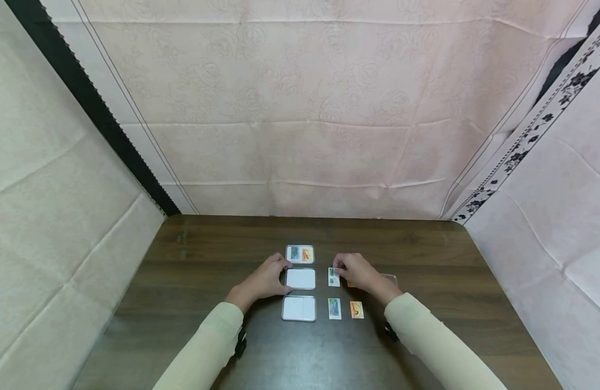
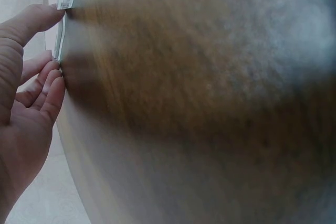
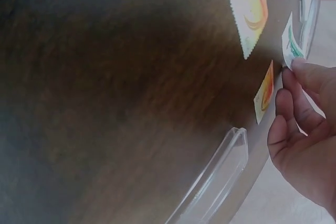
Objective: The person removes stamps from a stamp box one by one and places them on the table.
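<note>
My left hand spans the left side of the middle white-bottomed clear case, thumb at its near corner and fingertips at its far corner. Between thumb and forefinger, my right hand pinches a green-and-white postage stamp just right of that case. In the right wrist view this stamp looks slightly bent, one end raised. An orange stamp lies under the right hand, mostly hidden in the head view. Nearer me are a blue stamp and another orange stamp, side by side on the table.
A far case contains a blue stamp and an orange one. The nearest case shows only white inside. A clear plastic piece sits beyond the right wrist. Fabric sheets hang around the wooden table.
</note>
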A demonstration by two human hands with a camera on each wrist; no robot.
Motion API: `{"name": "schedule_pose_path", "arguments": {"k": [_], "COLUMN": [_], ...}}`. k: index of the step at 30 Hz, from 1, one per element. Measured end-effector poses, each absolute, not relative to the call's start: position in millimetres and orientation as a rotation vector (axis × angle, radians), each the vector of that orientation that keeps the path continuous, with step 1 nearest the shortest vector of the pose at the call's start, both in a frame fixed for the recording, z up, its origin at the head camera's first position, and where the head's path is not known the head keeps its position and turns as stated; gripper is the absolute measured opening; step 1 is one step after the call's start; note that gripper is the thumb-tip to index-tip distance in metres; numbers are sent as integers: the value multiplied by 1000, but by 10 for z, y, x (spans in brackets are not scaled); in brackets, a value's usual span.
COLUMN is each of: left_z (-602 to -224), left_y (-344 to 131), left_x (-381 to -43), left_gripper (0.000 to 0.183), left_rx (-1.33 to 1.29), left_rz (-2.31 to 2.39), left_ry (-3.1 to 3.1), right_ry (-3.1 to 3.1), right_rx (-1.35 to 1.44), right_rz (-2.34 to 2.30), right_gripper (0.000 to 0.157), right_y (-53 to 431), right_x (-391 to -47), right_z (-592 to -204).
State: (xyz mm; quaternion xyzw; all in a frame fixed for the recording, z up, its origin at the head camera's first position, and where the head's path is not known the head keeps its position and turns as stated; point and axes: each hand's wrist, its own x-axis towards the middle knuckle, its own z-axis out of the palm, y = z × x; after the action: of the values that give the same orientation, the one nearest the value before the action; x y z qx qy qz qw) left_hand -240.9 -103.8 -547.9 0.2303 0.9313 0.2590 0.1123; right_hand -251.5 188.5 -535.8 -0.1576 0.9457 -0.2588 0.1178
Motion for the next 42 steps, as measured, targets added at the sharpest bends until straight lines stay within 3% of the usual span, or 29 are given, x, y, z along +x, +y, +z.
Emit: {"name": "schedule_pose_path", "arguments": {"k": [20,42], "left_z": [-5483,-5465], "left_y": [-1036,-1059], "left_x": [-2416,-2360], "left_gripper": [64,64], "left_rx": [661,605], "left_rz": [756,851], "left_ry": [2736,2722], "right_ry": [2859,2904], "right_rx": [-426,-500], "right_rz": [-653,-830], "right_gripper": [7,11], "right_y": [1861,2002], "right_x": [-2486,-2376], "right_z": [-5403,-5265]}}
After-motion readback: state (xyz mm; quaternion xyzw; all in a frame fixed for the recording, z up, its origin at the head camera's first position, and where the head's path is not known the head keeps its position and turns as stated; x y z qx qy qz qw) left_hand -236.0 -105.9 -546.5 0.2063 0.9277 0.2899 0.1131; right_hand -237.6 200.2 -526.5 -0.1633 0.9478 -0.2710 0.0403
